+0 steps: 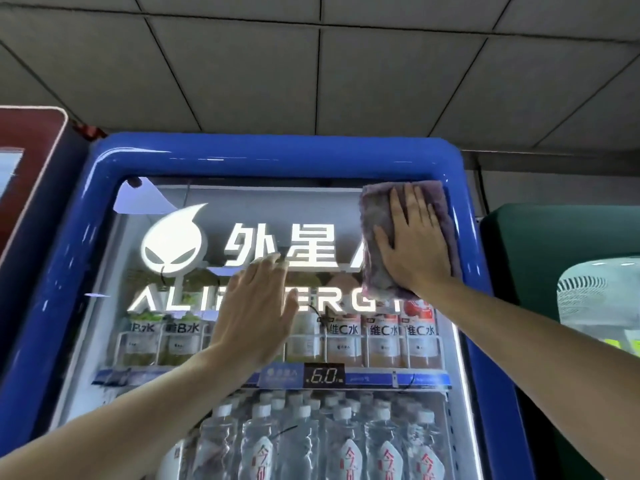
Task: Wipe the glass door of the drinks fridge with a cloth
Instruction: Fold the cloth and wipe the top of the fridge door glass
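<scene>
A blue-framed drinks fridge [104, 216] fills the view, its glass door [194, 348] carrying a lit white logo and lettering. My right hand [412, 244] lies flat, fingers spread, pressing a purple-grey cloth [372, 209] against the glass at the door's top right corner. My left hand [254, 313] rests flat on the glass in the middle, just below the logo, holding nothing. Bottled drinks stand on shelves behind the glass.
A dark red cabinet [31, 161] adjoins the fridge on the left. A dark green unit [540, 244] with a pale window stands on the right. A tiled ceiling [311, 71] runs close above the fridge top.
</scene>
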